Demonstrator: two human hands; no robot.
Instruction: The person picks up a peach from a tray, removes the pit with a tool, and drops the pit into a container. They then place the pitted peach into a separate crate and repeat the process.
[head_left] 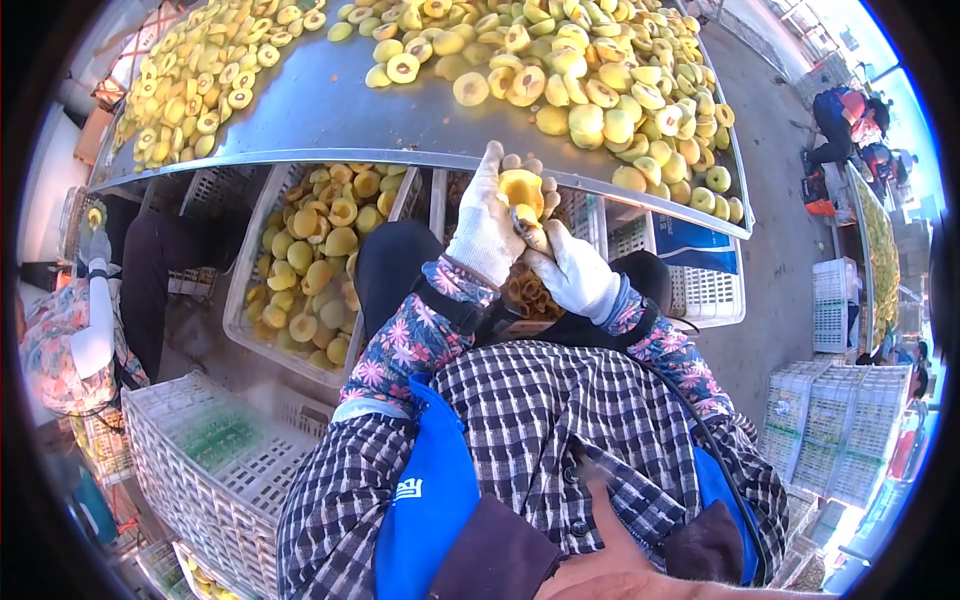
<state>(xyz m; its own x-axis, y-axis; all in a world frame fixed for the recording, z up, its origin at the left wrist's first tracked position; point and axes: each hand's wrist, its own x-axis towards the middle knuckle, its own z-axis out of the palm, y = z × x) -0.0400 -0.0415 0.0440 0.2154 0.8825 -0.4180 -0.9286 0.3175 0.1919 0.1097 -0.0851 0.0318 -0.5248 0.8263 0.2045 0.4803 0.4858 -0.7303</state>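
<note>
In a white glove, my left hand (482,222) is closed round a halved yellow fruit (522,190), holding it up near the table's front edge. My right hand (575,270), also gloved, grips a small tool (530,232) whose tip is at the fruit's lower side; its exact shape is partly hidden by the fingers. Beyond both hands, many halved fruits (600,75) are heaped on the metal table (330,100). Below my hands, between the knees, a container holds brown pits or scraps (530,292).
A crate (237,300) of fruit halves stands under the table to the left. Stacked white crates (220,450) are at lower left. A co-worker (75,340) sits at far left; another person (845,120) bends at upper right. More crates (835,425) stand right.
</note>
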